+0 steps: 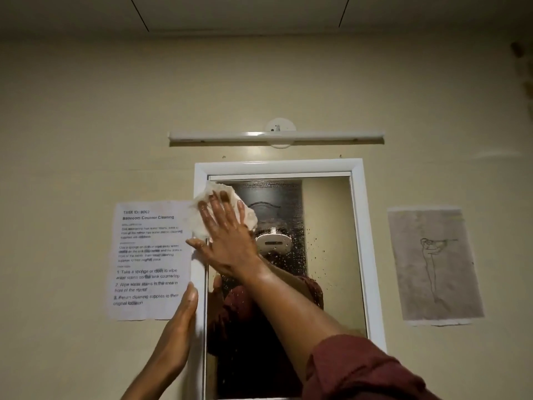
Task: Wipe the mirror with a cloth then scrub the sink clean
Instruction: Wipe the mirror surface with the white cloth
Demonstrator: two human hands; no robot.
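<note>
A white-framed mirror (328, 249) hangs on the beige wall, its glass speckled with water drops. My right hand (225, 241) presses a crumpled white cloth (248, 217) flat against the mirror's upper left corner, fingers spread over it. My left hand (181, 324) rests flat against the mirror's left frame lower down, holding nothing. The sink is out of view.
A printed task sheet (150, 261) is taped to the wall left of the mirror. A paper with a faint line drawing (432, 264) hangs to the right. A white tube light (277, 136) is mounted above the mirror.
</note>
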